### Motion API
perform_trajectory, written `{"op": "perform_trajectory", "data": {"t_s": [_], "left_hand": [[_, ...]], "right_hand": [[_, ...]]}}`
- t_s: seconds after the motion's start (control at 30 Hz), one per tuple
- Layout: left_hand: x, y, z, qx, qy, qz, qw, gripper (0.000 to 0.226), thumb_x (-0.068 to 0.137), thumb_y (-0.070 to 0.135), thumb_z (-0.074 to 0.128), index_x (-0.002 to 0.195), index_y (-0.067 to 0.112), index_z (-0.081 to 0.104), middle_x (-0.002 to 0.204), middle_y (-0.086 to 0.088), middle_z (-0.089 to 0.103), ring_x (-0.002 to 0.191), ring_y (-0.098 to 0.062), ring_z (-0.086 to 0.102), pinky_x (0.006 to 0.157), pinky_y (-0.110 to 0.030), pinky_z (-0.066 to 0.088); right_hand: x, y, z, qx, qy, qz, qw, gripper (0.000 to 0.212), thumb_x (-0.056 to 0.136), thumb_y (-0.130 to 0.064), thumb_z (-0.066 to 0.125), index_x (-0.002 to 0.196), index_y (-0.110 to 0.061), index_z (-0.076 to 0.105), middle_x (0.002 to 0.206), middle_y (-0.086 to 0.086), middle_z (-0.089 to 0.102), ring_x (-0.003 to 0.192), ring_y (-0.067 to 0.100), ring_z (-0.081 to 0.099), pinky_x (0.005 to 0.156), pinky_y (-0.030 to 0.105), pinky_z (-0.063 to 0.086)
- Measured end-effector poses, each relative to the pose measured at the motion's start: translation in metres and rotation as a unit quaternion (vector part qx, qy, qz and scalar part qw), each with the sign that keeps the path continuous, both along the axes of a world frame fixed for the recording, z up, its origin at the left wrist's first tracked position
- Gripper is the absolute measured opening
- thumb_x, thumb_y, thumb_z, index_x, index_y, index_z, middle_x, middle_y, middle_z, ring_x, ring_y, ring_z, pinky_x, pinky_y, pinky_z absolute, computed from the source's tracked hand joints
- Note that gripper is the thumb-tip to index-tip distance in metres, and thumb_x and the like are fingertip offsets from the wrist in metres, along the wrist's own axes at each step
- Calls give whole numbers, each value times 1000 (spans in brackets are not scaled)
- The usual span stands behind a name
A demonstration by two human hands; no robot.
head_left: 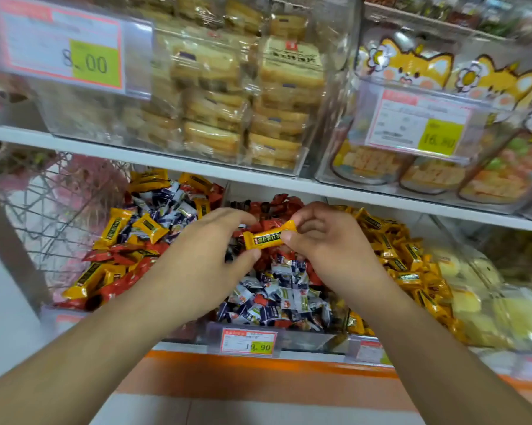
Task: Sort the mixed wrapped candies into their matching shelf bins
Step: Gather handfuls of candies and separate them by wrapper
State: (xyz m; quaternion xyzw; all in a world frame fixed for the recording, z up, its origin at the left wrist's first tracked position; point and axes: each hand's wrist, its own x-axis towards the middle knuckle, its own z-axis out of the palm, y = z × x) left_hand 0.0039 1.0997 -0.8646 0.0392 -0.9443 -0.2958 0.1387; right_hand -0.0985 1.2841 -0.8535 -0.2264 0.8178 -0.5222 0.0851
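Above the middle bin point(289, 335), both hands pinch a yellow candy point(269, 235) — lengthwise, seemingly left-right.

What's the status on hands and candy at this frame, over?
Left hand and right hand both pinch one yellow wrapped candy above the middle clear bin. All-yellow bin of matching candies sits right. Nothing blocking.

Between the upper shelf point(258, 176) and the heaped candy bins point(289, 334) runs an open gap, partly filled by both hands, left point(203, 256) and right point(323, 240), with a wire basket point(53, 204) closing the left side.
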Motion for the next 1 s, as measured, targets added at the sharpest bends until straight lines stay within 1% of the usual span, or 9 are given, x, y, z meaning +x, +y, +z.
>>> {"op": "perform_trajectory", "data": {"t_s": [0.1,0.23,0.33,0.43,0.53,0.63,0.77,0.87,1.0], "left_hand": [[-1,20,7,166,-5,3,986,19,92,39,72,109,44,64,103,21,69,94,-2,65,77,-29,56],[-3,35,9,266,-31,-14,963,15,86,37,78,99,37,70,99,1,72,87,-5,67,77,-23,57],[-3,45,11,279,-54,-51,958,21,85,39,78,103,35,69,91,0,72,90,-5,70,91,-32,56],[-3,47,9,194,-41,-41,979,22,91,40,71,111,39,63,95,19,70,95,4,66,91,-29,54],[-2,37,6,11,-22,-26,999,27,96,42,65,121,42,57,112,28,62,104,8,57,96,-23,50],[-4,18,-1,-98,-38,-25,994,41,98,36,62,138,37,52,140,21,50,105,-3,52,97,-21,42],[-8,-6,-10,-153,-36,-7,988,60,97,34,64,153,27,42,162,7,32,148,-16,34,122,-33,31],[-9,-12,-18,-148,-82,-17,985,67,101,41,56,160,30,27,168,9,15,156,-14,13,127,-36,20],[-11,-11,-27,-156,-67,-46,984,64,102,41,55,160,30,29,169,9,14,157,-11,-1,127,-32,3]], "right_hand": [[14,15,6,-48,-45,9,998,11,95,-11,74,102,-14,66,91,12,73,83,20,75,71,33,60],[20,41,9,95,130,74,984,35,89,-20,81,116,-38,66,112,-16,63,108,6,63,89,25,54],[20,57,8,171,223,75,957,24,90,-26,81,111,-34,72,111,-21,62,109,2,58,91,22,48],[8,81,12,209,225,-16,952,22,95,-31,75,117,-31,71,114,-19,62,104,0,57,88,14,45],[-17,110,11,245,222,-172,928,30,95,-36,72,123,-25,70,114,-4,68,92,16,67,81,27,50],[-28,117,8,308,208,-219,902,44,93,-31,72,134,-18,62,123,8,66,113,30,63,88,35,50],[-15,87,7,289,230,-120,921,48,99,-28,67,145,-23,55,137,2,61,128,24,55,102,33,46],[-2,53,-5,270,224,37,936,45,102,-29,65,145,-32,54,145,-11,53,135,11,48,112,26,41],[0,15,-31,315,238,161,904,37,102,-32,66,138,-35,61,139,-13,59,133,14,48,113,40,43]]}}
